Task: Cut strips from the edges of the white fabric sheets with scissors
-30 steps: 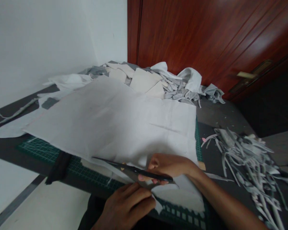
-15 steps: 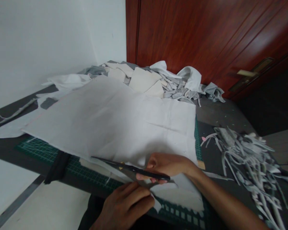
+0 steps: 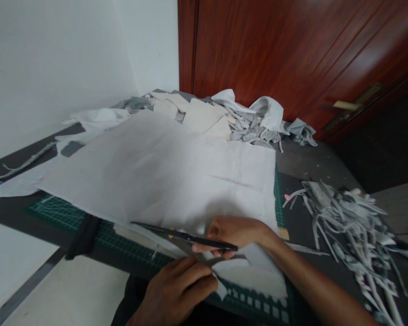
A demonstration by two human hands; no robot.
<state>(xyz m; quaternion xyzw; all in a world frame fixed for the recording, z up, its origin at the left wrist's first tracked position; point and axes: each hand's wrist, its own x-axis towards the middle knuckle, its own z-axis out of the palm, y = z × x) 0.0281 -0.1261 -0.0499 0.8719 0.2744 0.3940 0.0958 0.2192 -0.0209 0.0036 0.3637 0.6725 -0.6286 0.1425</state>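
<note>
A large off-white cloth [image 3: 177, 176] lies spread over a green cutting mat [image 3: 68, 213]. My right hand [image 3: 234, 233] is wrapped round black scissors [image 3: 187, 236], whose blades point left along the cloth's near edge. The blade tips rest at the cloth's edge, and the lower blade is partly hidden. Just below the scissors, my left hand [image 3: 183, 285] has its fingers bent over the trimmed edge of the cloth. A small pale flap [image 3: 221, 289] sticks out beside those fingers. Under the right wrist, part of the cloth is folded back.
Cream and grey fabric scraps [image 3: 204, 117] are heaped at the back, against a wall and a reddish wooden door [image 3: 275, 50]. A tangle of thin grey offcuts [image 3: 350, 226] lies on the right of the dark table [image 3: 313, 158]. A black strap [image 3: 85, 235] crosses the front edge.
The scissors' handle end has risen slightly, with the blade tips almost in the same place. The whole view has shifted a little. Both hands keep nearly the same position.
</note>
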